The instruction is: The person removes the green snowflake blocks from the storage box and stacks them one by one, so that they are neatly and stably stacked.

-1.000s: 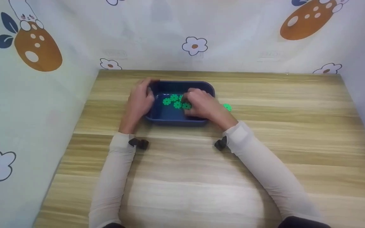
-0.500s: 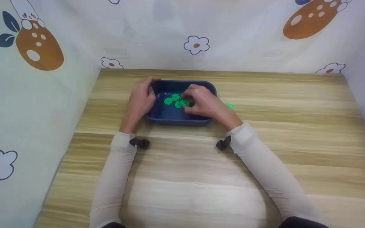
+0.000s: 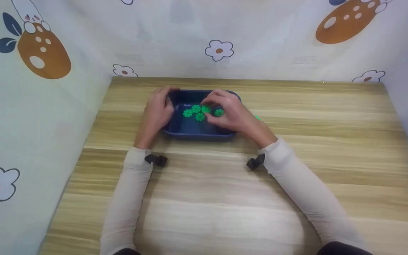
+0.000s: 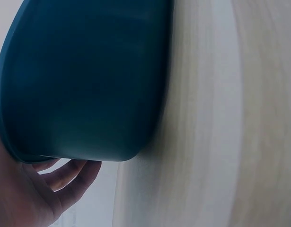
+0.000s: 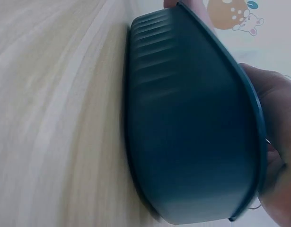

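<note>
A dark blue rectangular tray point(image 3: 198, 136) stands on the table near the back wall. My left hand point(image 3: 158, 109) grips its left end, thumb at the inner side and fingers outside, as the left wrist view also shows. Several small green notched discs point(image 3: 188, 113) lie in the tray. My right hand point(image 3: 230, 111) is over the tray's right part, thumb and fingers curved towards each other. A green disc point(image 3: 205, 108) shows between its fingertips; whether it is pinched or lies beneath cannot be told. Another disc point(image 3: 219, 112) shows under the palm.
A further green piece point(image 3: 258, 117) lies on the wooden table point(image 3: 197, 198) right of the tray, mostly hidden behind my right wrist. Cloth walls with printed flowers point(image 3: 219, 50) stand at the back and left. A plain pale wall rises at the right.
My right hand has lifted slightly and shifted right, and its thumb and fingertips look farther apart. A disc under its palm has come into sight. My left hand keeps its grip on the tray.
</note>
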`<state>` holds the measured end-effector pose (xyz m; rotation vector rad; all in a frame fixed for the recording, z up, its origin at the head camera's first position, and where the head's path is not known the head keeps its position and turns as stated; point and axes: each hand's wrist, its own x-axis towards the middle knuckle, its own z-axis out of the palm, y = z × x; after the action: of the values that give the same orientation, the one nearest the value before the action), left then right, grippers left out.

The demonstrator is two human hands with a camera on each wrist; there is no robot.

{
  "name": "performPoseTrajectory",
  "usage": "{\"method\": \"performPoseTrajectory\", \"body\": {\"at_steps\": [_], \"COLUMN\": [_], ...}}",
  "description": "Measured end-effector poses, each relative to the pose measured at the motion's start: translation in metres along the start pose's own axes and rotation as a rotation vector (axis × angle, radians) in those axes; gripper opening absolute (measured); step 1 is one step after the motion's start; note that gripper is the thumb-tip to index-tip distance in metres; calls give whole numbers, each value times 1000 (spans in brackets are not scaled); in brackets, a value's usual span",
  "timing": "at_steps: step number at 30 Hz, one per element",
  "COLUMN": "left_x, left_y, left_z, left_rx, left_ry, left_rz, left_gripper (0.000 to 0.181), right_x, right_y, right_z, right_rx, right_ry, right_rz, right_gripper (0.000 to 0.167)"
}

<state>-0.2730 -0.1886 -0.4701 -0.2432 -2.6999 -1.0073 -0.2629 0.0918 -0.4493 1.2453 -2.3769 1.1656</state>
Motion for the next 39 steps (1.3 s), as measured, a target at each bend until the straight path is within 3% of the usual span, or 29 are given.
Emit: {"method": "performPoseTrajectory", "body": {"at_steps": [14,24,33,39], "left_x": [1,1,1,0], "left_y": [1,0,0,2], "left_z": [-1,0,0,-1], "left_rx": [-11,-17,-18,-8], "left_ry": [-10,1,6,-13], "left_rz": [-22,-7,-13,-25], "left_gripper": [49,49,49,49], "right_x": [-17,-34,-49,-60], "right_y": [-10,-11,-8,-4], "right_z": [-21,-37,-48,-56], "right_rx": [-35,-76,-98,-98], "right_ry": [39,3,11,19], "right_rz": [-50,67,11,24], "right_gripper": [26,34,31,32]}}
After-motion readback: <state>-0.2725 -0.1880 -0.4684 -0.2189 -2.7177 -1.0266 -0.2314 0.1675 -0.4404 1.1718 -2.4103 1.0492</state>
